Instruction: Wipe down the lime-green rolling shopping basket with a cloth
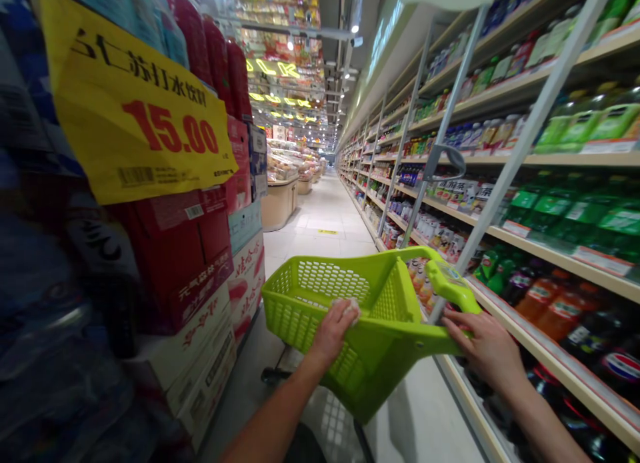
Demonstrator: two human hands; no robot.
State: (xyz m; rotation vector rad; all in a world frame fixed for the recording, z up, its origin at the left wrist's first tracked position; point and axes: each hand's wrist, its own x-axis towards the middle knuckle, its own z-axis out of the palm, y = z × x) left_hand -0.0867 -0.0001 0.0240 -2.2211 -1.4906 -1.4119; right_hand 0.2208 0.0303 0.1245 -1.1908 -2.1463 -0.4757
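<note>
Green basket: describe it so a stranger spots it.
Between the drink shelves on the right and red cartons on the left, look low centre. The lime-green basket is there, left hand gripping its rim, right hand touching its side; only it has perforated walls.

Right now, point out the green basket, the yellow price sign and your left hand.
green basket (330, 281): head view, mesh of its far wall.
yellow price sign (135, 120): head view, red digits at its middle.
left hand (333, 331): head view, back of the hand, at the basket's rim.
</note>
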